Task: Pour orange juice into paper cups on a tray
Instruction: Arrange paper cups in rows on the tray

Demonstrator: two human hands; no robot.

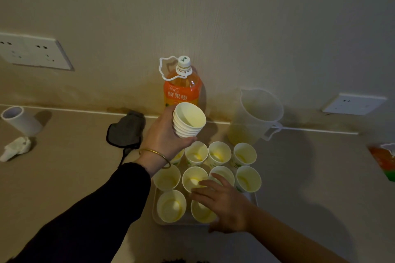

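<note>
My left hand (164, 134) holds a stack of nested white paper cups (188, 120) tilted above the back left of the tray. Several paper cups (220, 153) stand upright in rows on the pale tray (157, 219) on the counter; some have a little yellow at the bottom. My right hand (222, 200) lies over the front right of the tray, fingers spread, touching the rims of two cups there. An orange juice bottle (181, 89) with a white cap stands capped against the wall behind the tray.
A translucent measuring jug (254, 117) stands right of the bottle. A dark cloth (126, 130) lies left of the tray. A white tube (20, 120) and crumpled tissue (16, 148) sit far left. An orange packet (383, 161) is at the right edge. Wall sockets (32, 51) are behind.
</note>
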